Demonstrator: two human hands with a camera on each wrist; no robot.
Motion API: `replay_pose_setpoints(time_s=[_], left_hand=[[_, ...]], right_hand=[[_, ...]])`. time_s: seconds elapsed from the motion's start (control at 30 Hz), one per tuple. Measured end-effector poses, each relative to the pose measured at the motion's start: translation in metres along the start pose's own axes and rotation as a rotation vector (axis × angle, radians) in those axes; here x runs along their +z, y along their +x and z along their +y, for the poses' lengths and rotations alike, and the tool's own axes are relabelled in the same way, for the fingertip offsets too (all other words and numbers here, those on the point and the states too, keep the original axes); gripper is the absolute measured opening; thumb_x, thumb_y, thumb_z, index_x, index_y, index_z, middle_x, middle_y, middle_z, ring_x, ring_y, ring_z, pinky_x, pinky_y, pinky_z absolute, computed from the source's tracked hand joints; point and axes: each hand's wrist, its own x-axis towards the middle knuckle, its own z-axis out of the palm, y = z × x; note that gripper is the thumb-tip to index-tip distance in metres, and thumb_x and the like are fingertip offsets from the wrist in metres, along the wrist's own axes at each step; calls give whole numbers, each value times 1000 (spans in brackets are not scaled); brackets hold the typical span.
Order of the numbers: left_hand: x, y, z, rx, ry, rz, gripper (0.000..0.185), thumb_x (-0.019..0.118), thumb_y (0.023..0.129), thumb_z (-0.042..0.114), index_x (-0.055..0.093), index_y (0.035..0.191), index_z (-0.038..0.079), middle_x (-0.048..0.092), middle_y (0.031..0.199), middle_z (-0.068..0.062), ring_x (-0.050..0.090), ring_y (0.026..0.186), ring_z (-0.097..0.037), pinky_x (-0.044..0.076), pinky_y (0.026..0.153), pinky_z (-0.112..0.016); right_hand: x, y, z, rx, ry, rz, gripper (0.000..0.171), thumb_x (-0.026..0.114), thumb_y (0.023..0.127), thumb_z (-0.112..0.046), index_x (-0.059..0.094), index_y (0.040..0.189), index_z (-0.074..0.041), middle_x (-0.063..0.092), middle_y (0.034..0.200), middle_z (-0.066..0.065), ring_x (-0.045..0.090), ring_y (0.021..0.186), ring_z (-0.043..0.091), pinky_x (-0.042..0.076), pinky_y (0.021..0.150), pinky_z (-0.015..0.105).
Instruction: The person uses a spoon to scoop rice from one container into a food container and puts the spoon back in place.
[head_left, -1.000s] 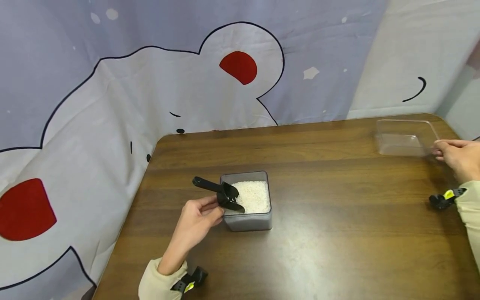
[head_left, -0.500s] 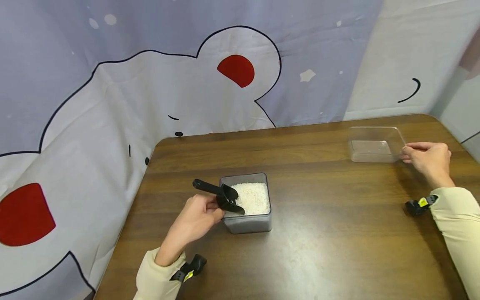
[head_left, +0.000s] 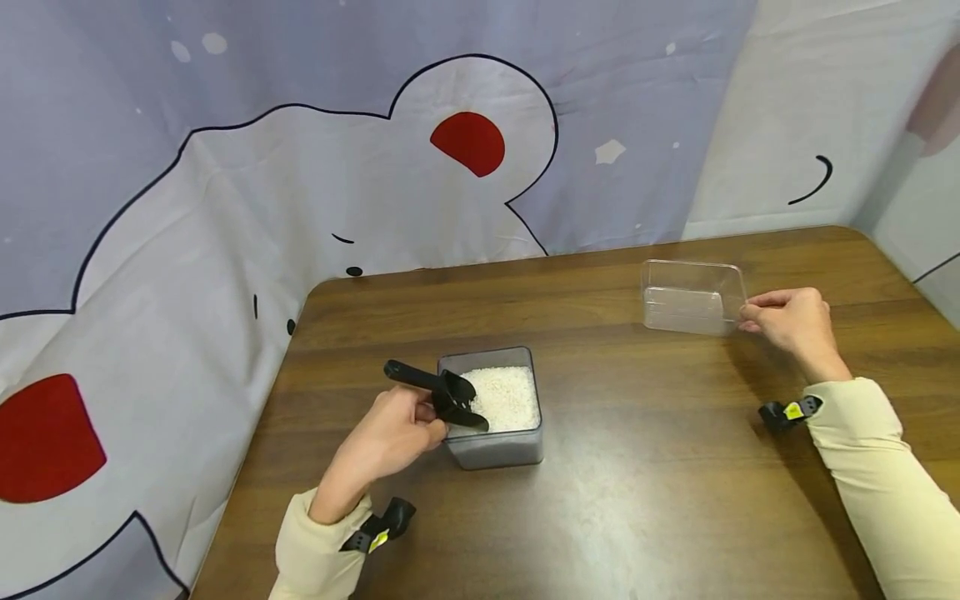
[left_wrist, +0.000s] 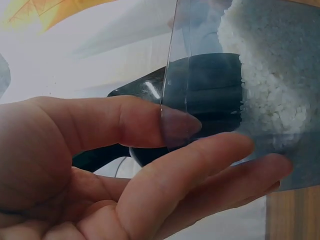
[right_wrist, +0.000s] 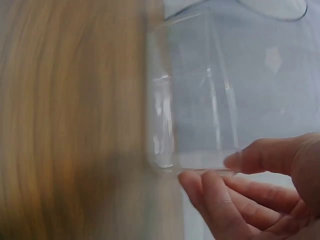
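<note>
A grey see-through container (head_left: 497,451) filled with white rice (head_left: 507,398) stands left of the table's middle. A black scoop (head_left: 414,375) leans over its left rim, the bowl on the rice and the handle sticking out to the left. My left hand (head_left: 386,437) pinches the container's left wall; in the left wrist view the thumb (left_wrist: 180,127) is on one side of that wall and the fingers on the other. Far to the right, my right hand (head_left: 798,329) pinches the right edge of a clear plastic box (head_left: 682,304). The right wrist view shows nothing inside this box.
A brown wooden table (head_left: 637,500) lies under everything. Its back edge meets a printed curtain (head_left: 300,183). Each wrist wears a small black camera (head_left: 782,415) on a strap.
My right hand has carried the clear box leftward along the table's far side, toward the rice container. The left hand, the container and the scoop have stayed in place.
</note>
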Motion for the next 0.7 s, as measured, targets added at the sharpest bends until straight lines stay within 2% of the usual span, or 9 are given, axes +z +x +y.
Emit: replay_pose_setpoints(time_s=[0.2,0.33,0.43,0.57,0.7], left_hand=[[-1,0,-4,-28,-52,-31,25,59,75,2,64,99,6,68,76,-2,59,66,-9,48,59,-25],[-2,0,-8,-14,-56,-54,19,59,76,3,66,94,6,67,71,-1,59,64,-8,49,60,-25],[-3,0,-11,5,-59,-73,16,59,77,5,67,91,5,67,68,0,59,63,-8,50,61,-24],[-3,1,-14,5,-136,-97,19,59,78,4,66,95,1,69,76,-5,65,70,-13,54,64,-24],[-3,1,-15,6,-198,-114,22,58,79,3,65,99,-2,69,82,-8,66,75,-18,55,66,-26]], right_hand=[[12,-7,-22,-46,-51,-73,33,64,80,-22,67,97,6,69,68,7,63,61,11,41,54,19],[17,-11,-32,-70,-33,-148,31,64,80,-19,67,97,7,69,67,8,66,62,16,42,57,20],[19,-14,-40,-69,-13,-238,32,64,81,-18,65,100,8,69,71,10,67,66,19,46,60,22],[21,-16,-50,-58,7,-340,32,62,81,-15,63,102,10,70,74,11,68,70,21,51,58,23],[24,-16,-57,-76,-9,-376,30,62,81,-15,64,100,9,70,72,9,68,69,21,50,58,22]])
